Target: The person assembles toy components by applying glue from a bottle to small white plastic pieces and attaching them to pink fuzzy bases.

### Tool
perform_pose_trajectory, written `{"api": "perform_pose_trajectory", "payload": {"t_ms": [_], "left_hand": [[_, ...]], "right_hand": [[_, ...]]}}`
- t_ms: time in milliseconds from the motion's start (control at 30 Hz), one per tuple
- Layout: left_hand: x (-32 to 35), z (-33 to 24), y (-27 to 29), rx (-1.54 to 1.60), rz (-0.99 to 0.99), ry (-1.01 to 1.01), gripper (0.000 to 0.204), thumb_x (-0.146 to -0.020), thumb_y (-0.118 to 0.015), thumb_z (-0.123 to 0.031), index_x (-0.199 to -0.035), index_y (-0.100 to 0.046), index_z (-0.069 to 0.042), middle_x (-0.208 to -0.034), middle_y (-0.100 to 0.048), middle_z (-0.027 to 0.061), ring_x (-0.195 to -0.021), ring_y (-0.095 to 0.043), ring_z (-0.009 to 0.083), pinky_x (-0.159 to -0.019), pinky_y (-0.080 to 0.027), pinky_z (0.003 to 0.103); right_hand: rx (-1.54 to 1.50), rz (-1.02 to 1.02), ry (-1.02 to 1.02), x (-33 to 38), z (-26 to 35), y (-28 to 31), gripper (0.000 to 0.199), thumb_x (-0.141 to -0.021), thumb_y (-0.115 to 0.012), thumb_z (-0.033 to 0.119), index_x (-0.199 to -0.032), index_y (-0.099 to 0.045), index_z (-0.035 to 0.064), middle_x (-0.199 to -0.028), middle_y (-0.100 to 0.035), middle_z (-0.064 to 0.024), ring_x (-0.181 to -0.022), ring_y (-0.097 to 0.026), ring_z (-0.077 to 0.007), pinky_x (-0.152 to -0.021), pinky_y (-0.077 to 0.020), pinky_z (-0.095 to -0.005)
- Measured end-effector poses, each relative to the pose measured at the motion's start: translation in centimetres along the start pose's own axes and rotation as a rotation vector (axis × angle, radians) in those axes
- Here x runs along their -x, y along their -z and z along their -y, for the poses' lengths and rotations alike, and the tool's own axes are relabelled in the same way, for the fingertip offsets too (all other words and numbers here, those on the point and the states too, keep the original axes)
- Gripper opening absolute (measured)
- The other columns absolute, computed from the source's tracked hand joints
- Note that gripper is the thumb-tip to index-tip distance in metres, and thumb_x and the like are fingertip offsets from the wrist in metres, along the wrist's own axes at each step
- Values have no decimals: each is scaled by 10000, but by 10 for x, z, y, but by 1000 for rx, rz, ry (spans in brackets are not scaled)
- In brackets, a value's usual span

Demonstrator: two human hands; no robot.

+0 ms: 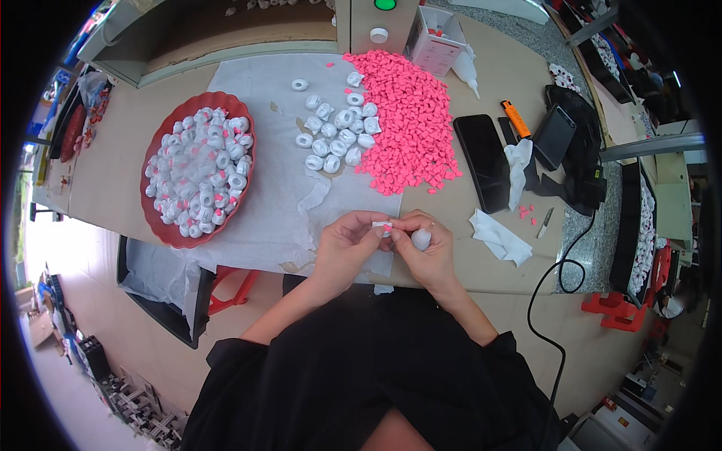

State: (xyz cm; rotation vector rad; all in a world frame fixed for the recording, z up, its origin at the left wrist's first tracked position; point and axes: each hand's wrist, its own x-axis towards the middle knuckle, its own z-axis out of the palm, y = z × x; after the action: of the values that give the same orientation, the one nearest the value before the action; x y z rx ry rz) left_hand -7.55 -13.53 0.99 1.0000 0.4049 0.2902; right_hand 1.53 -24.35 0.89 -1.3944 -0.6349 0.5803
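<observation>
In front of my body, my left hand point(347, 244) pinches a small white piece point(381, 225) with a pink bit point(387, 229) on it. The fingertips of my right hand point(430, 252) meet it from the other side, touching the pink bit. A rounded white object point(421, 239), which looks like a small squeeze bottle, is tucked in my right hand; its other end is hidden. Beyond my hands lie several loose white ring-like pieces point(331, 163) on white paper point(263, 150). Right of them spreads a large heap of small pink pieces point(406, 128).
At left, a red scalloped bowl point(148, 218) holds many white pieces with pink bits. To the right are a black phone point(481, 163), an orange-handled cutter point(515, 119), crumpled tissue point(502, 237), a small blade point(545, 223) and a cable point(560, 263). A box point(435, 49) and white squeeze bottle point(467, 70) stand behind.
</observation>
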Motion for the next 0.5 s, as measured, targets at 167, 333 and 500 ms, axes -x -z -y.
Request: {"api": "perform_pose_trajectory", "payload": {"t_ms": [167,333,500], "left_hand": [[7,-18,0,-38,-127,-147,190,-810,-518,-17,-996,-518,24,-887,-570,74,-742,-546,114,-669,-447,230],[12,-88,59,-851,-795,-731,188,-778,-562,-26,-964,-558,2,-925,-557,67,-800,-511,134,-690,-413,247],[-4,-95,70,-1684,-827,-839,218,-718,-605,-69,-928,-578,-22,-933,-557,106,-848,-485,234,-765,-384,333]], "right_hand": [[-87,-11,-128,1,12,-1,195,-701,-597,-22,-886,-535,-10,-728,-499,-20,-672,-484,-77,-577,-396,-201],[-452,-40,-130,-1,3,9,269,-719,-553,17,-970,-458,31,-719,-476,-22,-610,-457,-94,-559,-397,-219],[-333,-51,-115,-1,2,6,181,-801,-493,75,-967,-460,13,-767,-497,-57,-615,-491,-123,-543,-408,-236]]}}
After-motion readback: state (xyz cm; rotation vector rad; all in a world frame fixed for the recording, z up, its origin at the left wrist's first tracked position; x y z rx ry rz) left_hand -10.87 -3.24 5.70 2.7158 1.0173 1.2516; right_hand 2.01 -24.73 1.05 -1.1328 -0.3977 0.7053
